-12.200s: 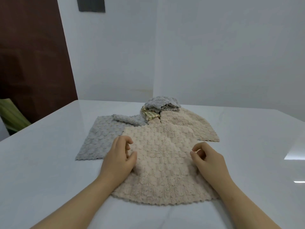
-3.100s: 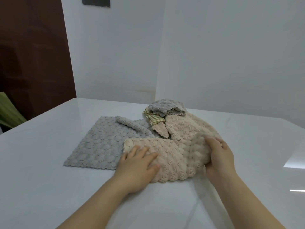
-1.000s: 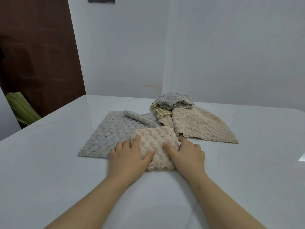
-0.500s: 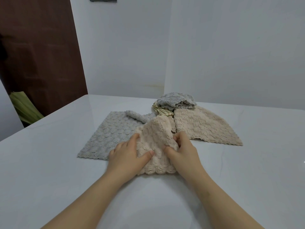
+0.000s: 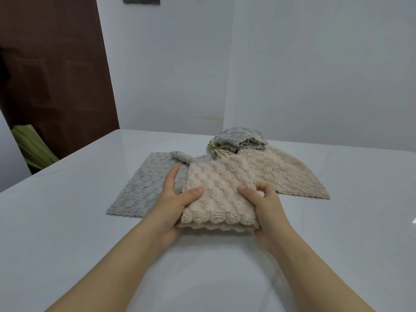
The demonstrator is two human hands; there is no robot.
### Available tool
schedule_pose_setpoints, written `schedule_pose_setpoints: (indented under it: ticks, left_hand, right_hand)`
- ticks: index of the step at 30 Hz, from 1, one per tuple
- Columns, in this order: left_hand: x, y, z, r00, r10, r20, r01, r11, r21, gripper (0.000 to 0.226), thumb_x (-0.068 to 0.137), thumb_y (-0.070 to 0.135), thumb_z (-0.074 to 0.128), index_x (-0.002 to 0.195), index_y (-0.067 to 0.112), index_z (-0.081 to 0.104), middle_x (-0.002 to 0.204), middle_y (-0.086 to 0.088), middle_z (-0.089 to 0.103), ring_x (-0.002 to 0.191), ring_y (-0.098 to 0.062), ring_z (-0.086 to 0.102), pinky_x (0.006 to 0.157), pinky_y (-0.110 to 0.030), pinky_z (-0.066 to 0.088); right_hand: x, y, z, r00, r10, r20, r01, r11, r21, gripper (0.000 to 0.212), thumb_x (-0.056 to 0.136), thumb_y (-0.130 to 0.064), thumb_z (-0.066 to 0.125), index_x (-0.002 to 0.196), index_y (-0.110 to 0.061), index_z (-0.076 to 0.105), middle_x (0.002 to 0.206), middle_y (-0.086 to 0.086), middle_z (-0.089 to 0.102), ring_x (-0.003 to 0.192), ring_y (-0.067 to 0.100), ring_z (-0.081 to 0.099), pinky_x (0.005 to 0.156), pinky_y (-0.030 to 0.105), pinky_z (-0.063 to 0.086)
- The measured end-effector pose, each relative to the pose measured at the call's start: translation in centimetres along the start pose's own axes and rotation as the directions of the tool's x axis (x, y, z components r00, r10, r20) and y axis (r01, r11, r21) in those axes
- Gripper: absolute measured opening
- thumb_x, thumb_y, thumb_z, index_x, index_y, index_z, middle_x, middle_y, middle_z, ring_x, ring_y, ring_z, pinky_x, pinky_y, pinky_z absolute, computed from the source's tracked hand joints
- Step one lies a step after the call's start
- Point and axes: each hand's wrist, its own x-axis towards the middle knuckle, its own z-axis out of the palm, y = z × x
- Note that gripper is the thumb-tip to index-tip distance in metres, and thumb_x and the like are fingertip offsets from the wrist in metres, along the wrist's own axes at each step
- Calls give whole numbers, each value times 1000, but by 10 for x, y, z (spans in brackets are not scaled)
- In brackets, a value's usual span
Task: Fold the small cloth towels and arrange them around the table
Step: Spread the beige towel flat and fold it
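1. Head view, item held: folded beige towel (image 5: pixel 219 199). It is a thick, layered packet lying between the two hands, directly in front of the person. Its stacked scalloped edges face the person. Its far end overlaps the pile behind it. Whether its near edge rests on the table (image 5: pixel 67 233) or is raised just off it cannot be told.

2. Head view, left hand (image 5: pixel 177 206): clamped on the packet's left side, with the thumb pressed on the top face and the forefinger stretched along the left edge. The other fingers are hidden beneath.

3. Head view, right hand (image 5: pixel 265 206): clamped on the packet's right side, with the thumb on top and the fingers curled at the right edge.

4. Head view, governing relation: the packet sits centred between the hands, so neither hand is nearer. It reads as roughly square, perhaps slightly longer running away from the person. Judged: it is ready to be carried to a place on the table, and either hand could take it alone.

5. Head view, remaining stock, all behind the packet:
   - grey towel (image 5: pixel 144 188), spread flat to the left, its edge touching the left hand's fingers
   - second beige towel (image 5: pixel 290 174), spread flat to the right
   - crumpled grey towel (image 5: pixel 238 137), heaped at the far centre
   - checked cloth (image 5: pixel 221 153), just under that heap

6. Head view, judgement: bare table lies to the near left and right. Drawing the packet toward the person should free it from the pile without dragging the grey towel.
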Motion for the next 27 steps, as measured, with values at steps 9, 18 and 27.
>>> schedule_pose_setpoints:
  ticks: [9,18,27]
  left_hand:
    - [7,-4,-12,999,25,-20,-19,971,238,26,84,-4,58,84,21,68,105,-8,65,81,-16,62,68,-24,51]
    - [10,-5,-24,994,41,105,-79,920,383,43,79,1,67,109,30,57,121,7,55,96,-7,61,80,-21,53]
    - [10,7,-36,973,226,-50,-202,935,292,35,80,0,66,88,34,65,112,6,58,100,-16,59,81,-30,51]
  right_hand:
    - [-4,0,-2,995,-34,98,53,980,-194,56,84,-11,62,125,-40,38,98,5,66,79,17,70,67,32,56]
    - [-4,7,0,985,-122,124,150,957,-250,58,84,-3,61,124,-39,41,106,12,65,85,20,66,61,23,54]
    - [-7,14,23,959,-255,126,282,909,-307,28,83,-8,62,85,-35,54,105,-2,58,77,19,55,64,31,48]
